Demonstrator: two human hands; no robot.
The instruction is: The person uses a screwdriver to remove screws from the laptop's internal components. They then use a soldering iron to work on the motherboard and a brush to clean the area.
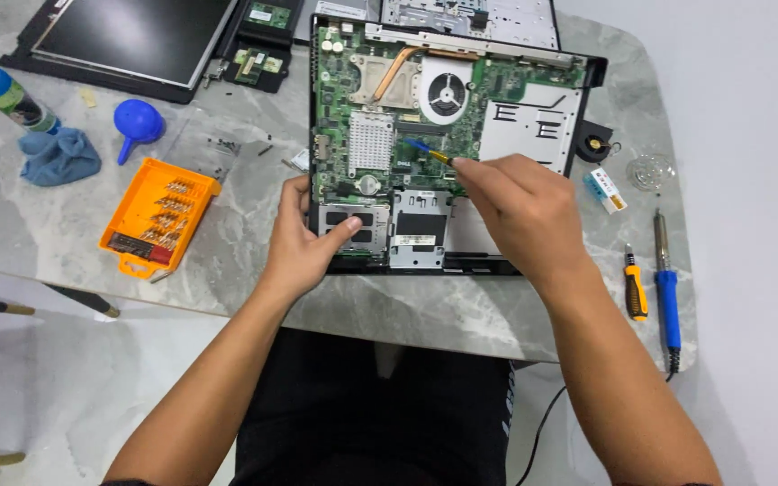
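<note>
An opened laptop base (533,121) lies on the grey marble table (407,306), its green circuit board (362,108), copper heat pipe and round fan (447,93) exposed. My right hand (515,211) pinches a thin tool with a blue and yellow tip (427,150), the tip resting on the board near its middle. My left hand (303,238) grips the laptop's front left edge, thumb pressed on a dark metal cover.
Left of the laptop sit an orange bit case (157,216), a blue air blower (135,121), a blue cloth (58,155) and a bottle (2,90). A detached screen panel (128,36) lies at the back left. To the right are a soldering iron (666,288), a small screwdriver (634,283) and a small fan (596,142).
</note>
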